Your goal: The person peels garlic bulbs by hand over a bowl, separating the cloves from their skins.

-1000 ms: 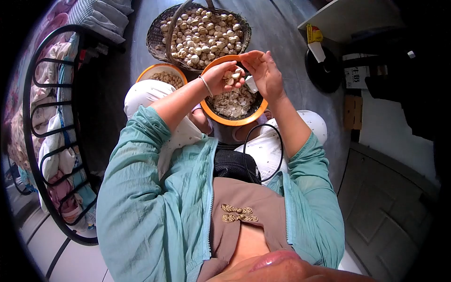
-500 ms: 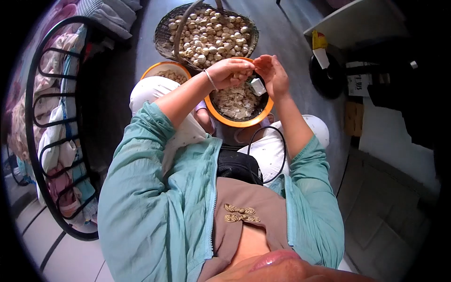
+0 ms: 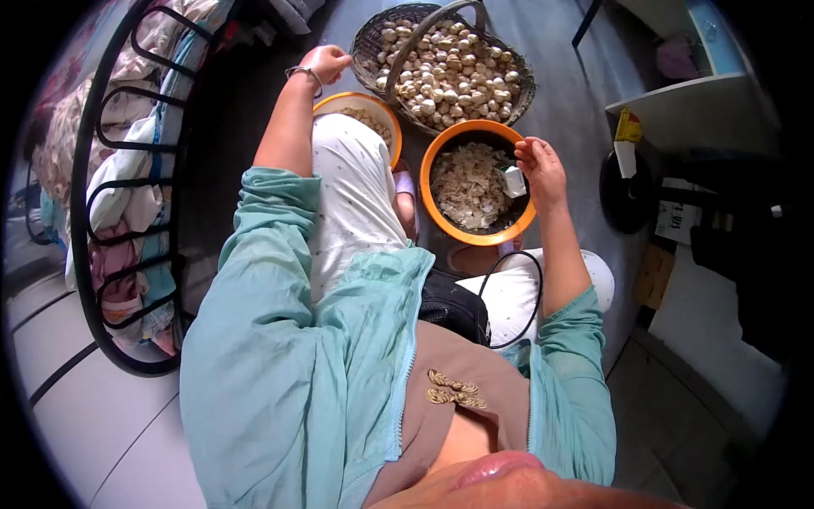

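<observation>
My left hand [image 3: 326, 64] is held over the far edge of a small orange-rimmed bowl [image 3: 396, 136], its fingers curled together; whatever they hold is hidden. Pale peeled garlic cloves [image 3: 370, 119] lie in that bowl, partly behind my knee. At the right rim of a black basin with an orange edge [image 3: 429, 182] is my right hand [image 3: 543, 165], fingers bent loosely and apart, with nothing visible in them. Dry garlic skins [image 3: 471, 187] fill the basin's bottom. A small white block-like object [image 3: 515, 181] sits against its right inner side, just under my right hand.
A wicker basket [image 3: 370, 44] with a high handle holds many garlic bulbs [image 3: 458, 72] beyond the basin. On the left stands a black metal rail [image 3: 85, 195] with cloth behind it. A white shelf unit [image 3: 678, 97] and a dark round base [image 3: 627, 199] are on the right.
My left hand has moved left, away from my right hand and the basin, to above the small bowl. My right hand has lowered to the basin's right rim. The view has shifted left.
</observation>
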A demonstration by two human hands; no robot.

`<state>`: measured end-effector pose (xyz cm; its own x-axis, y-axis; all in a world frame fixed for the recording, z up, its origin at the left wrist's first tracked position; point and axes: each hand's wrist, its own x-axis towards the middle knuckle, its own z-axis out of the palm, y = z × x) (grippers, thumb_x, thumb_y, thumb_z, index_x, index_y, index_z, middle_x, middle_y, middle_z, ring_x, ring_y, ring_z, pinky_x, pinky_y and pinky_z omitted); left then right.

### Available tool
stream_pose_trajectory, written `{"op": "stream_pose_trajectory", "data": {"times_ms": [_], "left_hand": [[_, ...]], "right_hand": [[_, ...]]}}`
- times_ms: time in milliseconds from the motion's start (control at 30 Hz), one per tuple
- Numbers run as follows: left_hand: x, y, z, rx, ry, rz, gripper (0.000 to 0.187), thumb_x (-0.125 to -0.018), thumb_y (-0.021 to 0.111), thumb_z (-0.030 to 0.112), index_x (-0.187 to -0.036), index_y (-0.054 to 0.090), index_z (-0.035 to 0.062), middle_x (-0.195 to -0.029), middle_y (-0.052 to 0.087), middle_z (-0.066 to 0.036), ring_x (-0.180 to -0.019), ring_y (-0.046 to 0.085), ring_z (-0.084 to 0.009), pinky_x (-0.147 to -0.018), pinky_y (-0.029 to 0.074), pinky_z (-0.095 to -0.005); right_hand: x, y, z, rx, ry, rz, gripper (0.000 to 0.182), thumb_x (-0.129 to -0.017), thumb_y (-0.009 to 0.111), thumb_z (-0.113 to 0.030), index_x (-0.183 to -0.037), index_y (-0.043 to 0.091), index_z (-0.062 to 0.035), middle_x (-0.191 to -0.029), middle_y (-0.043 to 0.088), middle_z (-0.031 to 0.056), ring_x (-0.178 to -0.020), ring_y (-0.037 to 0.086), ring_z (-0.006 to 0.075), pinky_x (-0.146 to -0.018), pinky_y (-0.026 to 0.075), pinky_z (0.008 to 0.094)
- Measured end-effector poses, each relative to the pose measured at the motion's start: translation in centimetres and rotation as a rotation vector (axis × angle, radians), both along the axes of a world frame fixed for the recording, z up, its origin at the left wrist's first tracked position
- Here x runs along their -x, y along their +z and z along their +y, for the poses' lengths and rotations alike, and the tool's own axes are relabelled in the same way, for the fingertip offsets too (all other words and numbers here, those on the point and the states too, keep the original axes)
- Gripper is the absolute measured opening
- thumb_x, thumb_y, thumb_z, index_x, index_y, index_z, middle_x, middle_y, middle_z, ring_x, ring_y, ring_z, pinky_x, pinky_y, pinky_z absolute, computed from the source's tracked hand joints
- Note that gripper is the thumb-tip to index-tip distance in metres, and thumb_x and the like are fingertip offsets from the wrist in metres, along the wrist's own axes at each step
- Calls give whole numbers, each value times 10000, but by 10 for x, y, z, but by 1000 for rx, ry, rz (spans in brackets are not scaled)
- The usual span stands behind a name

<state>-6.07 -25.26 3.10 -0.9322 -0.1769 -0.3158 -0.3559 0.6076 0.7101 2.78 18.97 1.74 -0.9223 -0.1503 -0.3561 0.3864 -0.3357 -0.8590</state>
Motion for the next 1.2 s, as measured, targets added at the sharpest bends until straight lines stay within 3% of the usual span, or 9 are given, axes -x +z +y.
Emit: {"op": "stream_pose_trajectory", "data": {"times_ms": [167,233,267,433,567,767,900,967,1200], "left_hand": [[-13,-41,-26,60,19,-281,223,-798,593,218,-912,664,41,-766,646,-65,-604,586,-112,-542,497,-266],[-18,-47,-27,36,-84,-373,352,-838,622,328,-1122,610,120,-1018,628,-38,-901,585,-173,-769,503,-390],[-21,-52,-26,-2,-58,-405,364,-849,601,361,-1138,599,140,-1084,606,-27,-939,571,-170,-752,502,-388],[-31,-44,-13,-114,73,-423,355,-846,598,376,-1110,604,139,-1069,611,-8,-901,583,-135,-697,509,-324],[-15,-19,11,-15,-137,-482,326,-862,556,363,-1053,612,104,-969,625,-11,-792,612,-124,-658,509,-263],[26,-40,85,180,-808,-600,318,-843,520,325,-968,604,46,-828,620,-67,-720,625,-164,-594,530,-289],[35,-61,155,590,-843,-603,294,-790,524,265,-891,639,13,-854,645,-183,-755,648,-245,-629,540,-359],[43,-116,160,717,-852,-275,294,-746,575,271,-849,657,8,-886,649,-196,-820,643,-285,-683,524,-387],[33,-173,194,564,-277,-238,410,-723,698,286,-1004,611,2,-1060,612,-188,-994,595,-293,-810,502,-385]], "right_hand": [[0,-4,-3,-29,91,-16,159,-930,479,-185,-1018,560,-79,-942,625,41,-815,590,99,-718,475,228],[0,-5,-4,-51,115,-28,159,-928,483,-179,-1027,557,-80,-951,627,45,-828,592,101,-726,474,231],[-1,-6,-2,-58,115,-34,159,-927,485,-175,-1029,558,-78,-950,627,45,-826,593,101,-725,475,229],[-4,-1,-2,-117,99,-35,165,-924,490,-182,-1023,564,-72,-938,629,39,-813,590,93,-706,473,218],[-6,5,-7,-139,116,-16,167,-928,489,-183,-1024,565,-69,-931,631,32,-805,591,87,-703,473,213],[-5,12,-9,-163,141,-10,226,-924,511,-282,-906,607,-78,-872,629,15,-747,574,67,-663,453,195],[-5,13,-7,-193,151,10,284,-942,460,-323,-885,600,-83,-852,619,4,-736,564,66,-675,454,212],[-4,10,-4,-201,155,31,264,-947,451,-298,-904,593,-79,-861,618,8,-746,567,68,-682,453,214],[-3,14,-2,-219,123,32,208,-933,480,-250,-932,585,-70,-867,623,9,-756,569,72,-694,455,220]]}}
